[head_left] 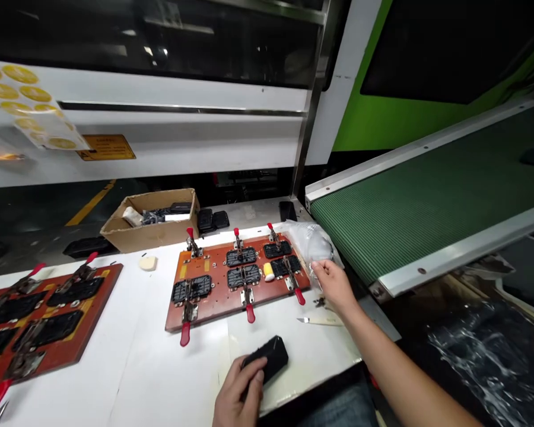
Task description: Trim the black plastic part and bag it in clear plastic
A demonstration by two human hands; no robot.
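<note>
**Black part under left hand, right hand at plastic bag**

Left hand (238,394) low at the near edge of the white table (129,367), fingers curled over a black plastic part (267,357), grasping it against the tabletop. Part tilted, lying just in front of the red-brown clamp fixture (213,299) but apart from it.

Right hand (333,283) stretched out to the fixture's right end, fingers bent and touching a crumpled clear plastic bag (311,243) beside the green conveyor belt (427,201). Impossible to tell whether anything is pinched between the fingers.

On the fixture, six black parts (241,257) seated in two rows, held by toggle clamps with red handles (185,333). Small yellow-white object (269,271) resting between the parts toward the right end.

Small blade (318,321) lying flat on the table, just below the right wrist.

Second clamp fixture (40,320) at far left, loaded with black parts, well apart from both hands. Open cardboard box (153,222) behind the fixtures, a pale round pad (148,263) just in front of it. Loose black parts (212,220) beside the box.
</note>
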